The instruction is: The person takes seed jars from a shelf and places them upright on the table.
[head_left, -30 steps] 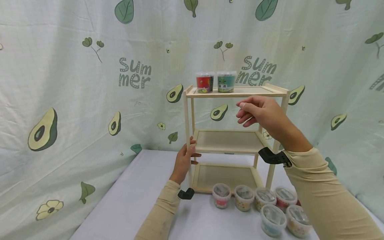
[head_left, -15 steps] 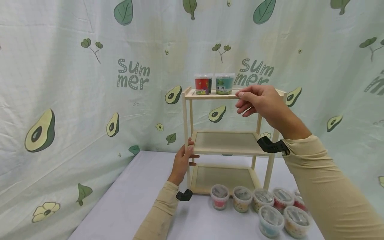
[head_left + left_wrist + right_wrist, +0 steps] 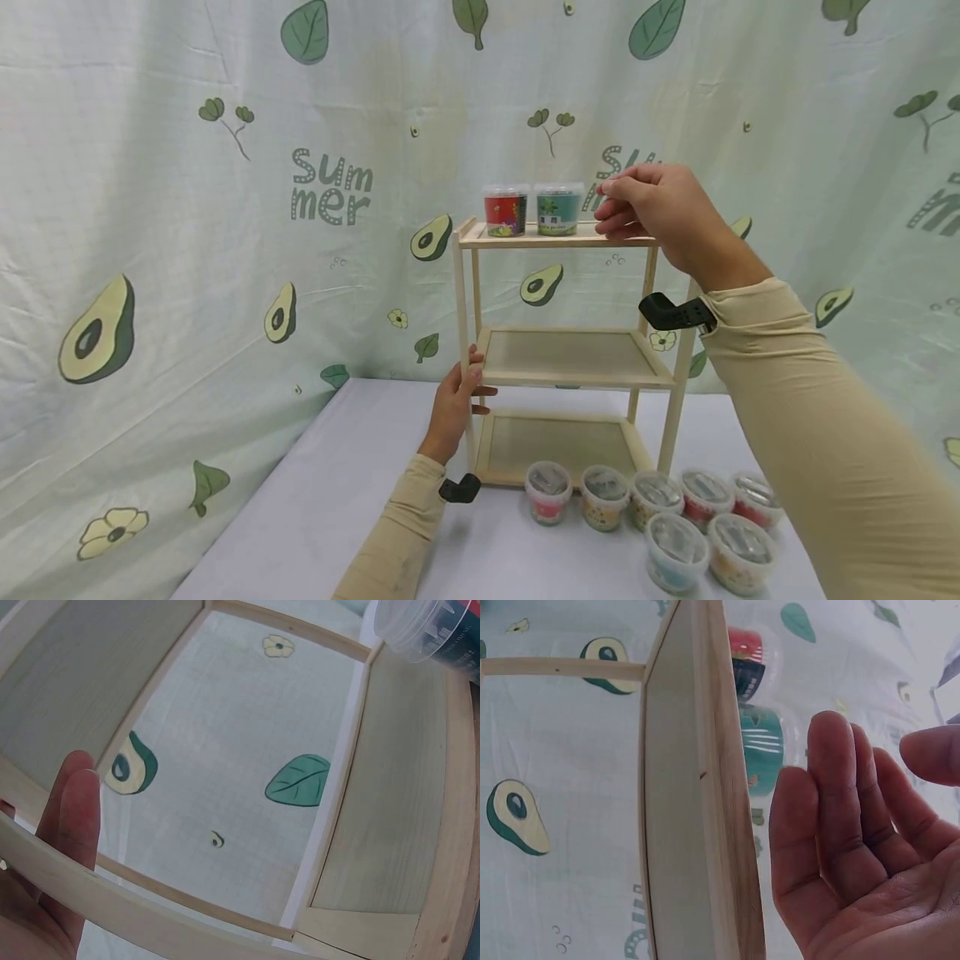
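Note:
A three-tier wooden shelf [image 3: 566, 354] stands on the white-covered table. My left hand [image 3: 450, 408] holds its left front post [image 3: 150, 907], thumb in front and fingers reaching past behind. On the top tier, a red-labelled lidded plastic cup [image 3: 506, 213] sits left of a teal-labelled one [image 3: 558, 212]. Just right of the teal cup is my right hand [image 3: 660, 212], raised at top-tier height with bent fingers and nothing in its grasp. In the right wrist view its fingers [image 3: 832, 772] are spread from the thumb, beside the shelf's wooden edge [image 3: 735, 825].
Several clear-lidded cups, among them a pink one [image 3: 548, 493], a blue one [image 3: 677, 552] and a red one [image 3: 756, 502], stand on the table [image 3: 315, 517] before the shelf and to its right. A printed avocado curtain [image 3: 187, 250] hangs behind.
My right hand has risen from below the top tier's front edge to just above it, by the teal cup. The left hand has stayed on the post; the cups have not moved.

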Action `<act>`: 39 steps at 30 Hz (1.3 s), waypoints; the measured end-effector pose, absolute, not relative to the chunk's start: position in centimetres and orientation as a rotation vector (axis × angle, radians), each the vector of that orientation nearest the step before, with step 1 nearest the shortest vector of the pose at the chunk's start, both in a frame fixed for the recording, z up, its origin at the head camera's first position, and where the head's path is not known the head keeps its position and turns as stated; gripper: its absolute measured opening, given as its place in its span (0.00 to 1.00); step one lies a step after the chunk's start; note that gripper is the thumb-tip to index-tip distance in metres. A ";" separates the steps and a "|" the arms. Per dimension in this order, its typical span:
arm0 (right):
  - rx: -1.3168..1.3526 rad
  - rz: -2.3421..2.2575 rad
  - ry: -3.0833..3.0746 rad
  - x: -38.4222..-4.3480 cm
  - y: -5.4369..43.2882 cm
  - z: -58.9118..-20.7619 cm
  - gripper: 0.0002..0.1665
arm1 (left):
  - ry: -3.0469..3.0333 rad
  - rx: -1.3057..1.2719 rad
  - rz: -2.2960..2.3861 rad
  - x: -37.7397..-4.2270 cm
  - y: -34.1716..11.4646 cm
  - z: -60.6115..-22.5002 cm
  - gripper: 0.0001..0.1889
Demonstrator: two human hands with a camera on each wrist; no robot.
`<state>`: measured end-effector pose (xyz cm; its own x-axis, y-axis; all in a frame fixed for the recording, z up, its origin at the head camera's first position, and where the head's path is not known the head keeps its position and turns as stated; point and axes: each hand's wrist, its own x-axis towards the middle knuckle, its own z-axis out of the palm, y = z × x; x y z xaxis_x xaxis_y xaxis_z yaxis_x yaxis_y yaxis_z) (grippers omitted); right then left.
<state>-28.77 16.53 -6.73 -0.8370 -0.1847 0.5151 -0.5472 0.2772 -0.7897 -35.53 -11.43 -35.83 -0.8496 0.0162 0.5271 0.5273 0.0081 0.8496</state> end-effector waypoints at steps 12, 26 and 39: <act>0.476 1.724 -2.343 -30.1 14.8 -5.5 0.17 | -1.925 -0.560 -1.896 -35.8 -11.9 -36.2 0.26; 0.494 1.669 -2.506 -32.1 14.0 -5.0 0.36 | -1.942 -0.564 -1.948 -35.3 -11.4 -35.5 0.24; 0.437 1.471 -2.651 -33.0 13.0 -4.5 0.51 | -1.932 -0.599 -1.930 -32.6 -11.1 -33.6 0.22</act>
